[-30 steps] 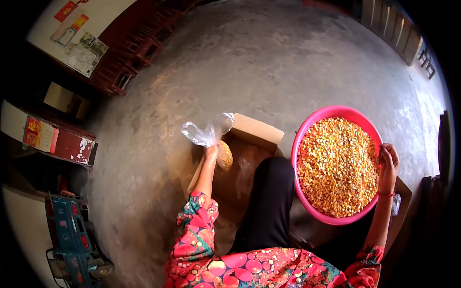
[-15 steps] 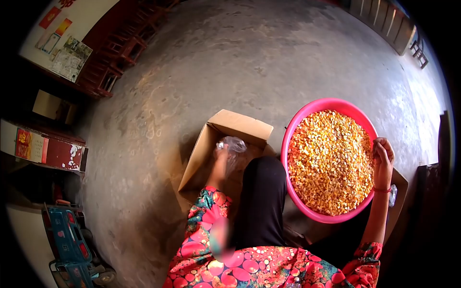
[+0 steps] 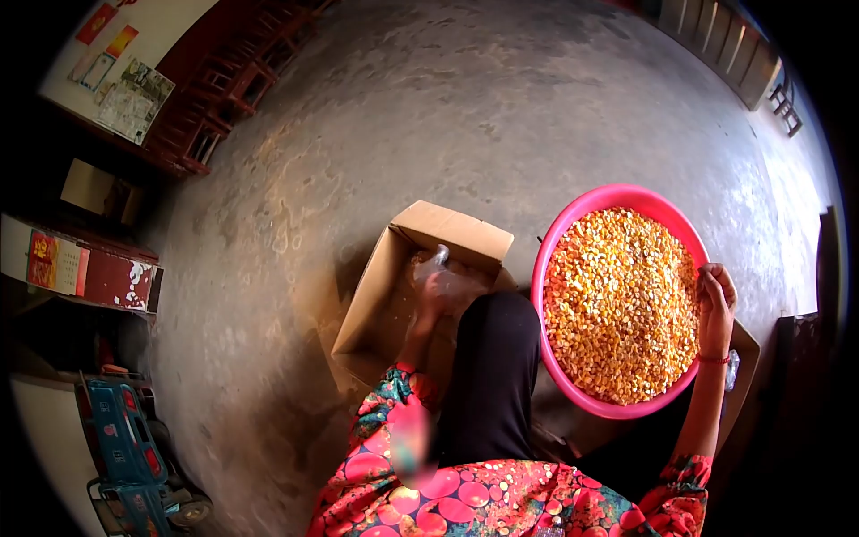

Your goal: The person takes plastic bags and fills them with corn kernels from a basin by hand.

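Corn kernels (image 3: 619,309) fill the basin (image 3: 549,362), whose rim the right hand (image 3: 717,288) pinches, fingers curled; blurred left hand (image 3: 435,292) touches clear plastic (image 3: 440,257), grip unclear; far leftward, poster (image 3: 43,259) has unreadable writing.

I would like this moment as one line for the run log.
left hand: inside cardboard box, at clear plastic bag, grip blurred | right hand: on rim of pink basin | corn kernels: in basin

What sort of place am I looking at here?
Probably a large room in a home, perhaps a rural one, though I can't be sure. Dark wooden chairs line one side, papers are up on the wall, and a pink basin holds what look like corn kernels.
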`<state>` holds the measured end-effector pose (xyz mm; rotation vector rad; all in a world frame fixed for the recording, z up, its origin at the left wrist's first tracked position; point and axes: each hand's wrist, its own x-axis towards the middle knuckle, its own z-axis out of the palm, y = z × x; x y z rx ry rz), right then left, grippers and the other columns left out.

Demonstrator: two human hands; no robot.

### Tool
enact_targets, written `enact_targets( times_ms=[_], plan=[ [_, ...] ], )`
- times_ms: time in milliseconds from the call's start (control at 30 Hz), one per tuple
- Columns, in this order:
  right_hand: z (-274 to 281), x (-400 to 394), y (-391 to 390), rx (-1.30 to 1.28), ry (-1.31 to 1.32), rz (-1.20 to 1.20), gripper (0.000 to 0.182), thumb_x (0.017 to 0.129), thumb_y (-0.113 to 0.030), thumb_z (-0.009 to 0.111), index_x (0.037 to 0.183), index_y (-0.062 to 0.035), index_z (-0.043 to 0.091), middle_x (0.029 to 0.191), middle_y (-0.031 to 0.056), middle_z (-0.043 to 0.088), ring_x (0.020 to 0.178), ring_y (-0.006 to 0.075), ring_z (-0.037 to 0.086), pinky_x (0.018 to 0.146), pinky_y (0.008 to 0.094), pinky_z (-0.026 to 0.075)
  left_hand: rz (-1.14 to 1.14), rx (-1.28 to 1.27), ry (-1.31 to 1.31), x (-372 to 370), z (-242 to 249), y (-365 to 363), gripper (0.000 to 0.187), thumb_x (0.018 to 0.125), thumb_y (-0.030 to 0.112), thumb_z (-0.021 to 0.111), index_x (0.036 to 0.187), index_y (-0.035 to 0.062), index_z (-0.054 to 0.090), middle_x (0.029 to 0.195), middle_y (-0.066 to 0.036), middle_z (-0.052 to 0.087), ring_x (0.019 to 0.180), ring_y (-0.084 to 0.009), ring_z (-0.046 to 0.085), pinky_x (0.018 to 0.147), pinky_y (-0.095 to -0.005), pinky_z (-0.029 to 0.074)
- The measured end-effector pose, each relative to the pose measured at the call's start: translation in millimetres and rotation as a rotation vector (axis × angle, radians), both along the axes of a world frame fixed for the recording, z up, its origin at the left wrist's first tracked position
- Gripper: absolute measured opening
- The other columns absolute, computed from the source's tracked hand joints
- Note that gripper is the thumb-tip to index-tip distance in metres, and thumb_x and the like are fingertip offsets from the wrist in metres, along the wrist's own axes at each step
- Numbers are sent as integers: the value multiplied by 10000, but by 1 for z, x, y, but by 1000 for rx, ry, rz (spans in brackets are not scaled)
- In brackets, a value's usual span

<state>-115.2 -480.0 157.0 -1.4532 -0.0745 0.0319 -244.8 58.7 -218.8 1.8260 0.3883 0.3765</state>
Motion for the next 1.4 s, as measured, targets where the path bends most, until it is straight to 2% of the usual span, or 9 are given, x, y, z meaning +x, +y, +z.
enact_targets(
  times_ms=[33,133,367,500,700,867,1033,1167,1400],
  plan=[
    [0,0,0,1,0,-1,112,916,-117,522,958,-35,586,770,-49,496,667,18,432,578,169,323,177,-345,-21,-17,-41,26,458,802,76,595,1236,-3,472,1086,-113,607,950,-267,599,828,-358,493],
    [2,-2,2,28,16,-22,87,901,-76,525,936,-30,590,768,-43,525,637,19,440,574,169,342,548,-360,183,-63,29,1,496,787,58,592,1257,-2,446,1103,-135,592,968,-276,589,849,-363,478],
    [0,-3,15,-28,14,9,100,890,-113,560,924,-32,609,708,-36,532,608,26,441,552,175,334,622,-609,330,-104,70,-61,590,753,15,585,1307,1,383,1141,-186,557,1011,-298,565,896,-377,442],
    [0,-3,18,-55,11,33,116,898,-136,555,914,-36,613,723,-41,537,617,22,439,562,173,327,635,-452,197,-68,100,-83,647,733,-9,582,1335,3,347,1162,-216,537,1035,-310,551,924,-385,422],
    [4,-10,19,-51,13,23,112,897,-130,550,907,-38,613,720,-43,533,620,17,432,563,174,321,377,175,71,2,136,-39,703,740,-20,576,1378,17,284,1252,-244,481,1091,-332,529,945,-404,405],
    [8,-10,22,-62,21,11,109,894,-128,553,898,-36,611,713,-40,533,616,16,432,559,174,322,-123,556,166,31,102,-42,644,782,163,617,1353,34,348,1061,-191,598,952,-313,591,828,-373,467],
    [7,-7,21,-51,28,-13,105,890,-121,554,890,-33,613,701,-39,531,613,19,436,556,175,325,-441,386,476,-40,85,-81,558,800,156,606,1305,28,404,1044,-170,609,939,-286,595,820,-363,471],
    [15,-10,24,-77,25,-22,112,879,-114,562,900,-18,615,700,-30,534,617,35,447,562,178,334,-454,225,583,-80,93,-87,492,815,150,597,1267,24,450,1030,-153,619,928,-264,598,814,-355,474],
    [26,-6,9,6,-45,-82,108,869,-95,572,883,0,623,702,-23,539,613,46,462,564,190,362,-545,-66,480,-37,162,-77,384,840,140,581,1200,16,529,1006,-124,635,910,-226,604,803,-341,480]
  ],
)
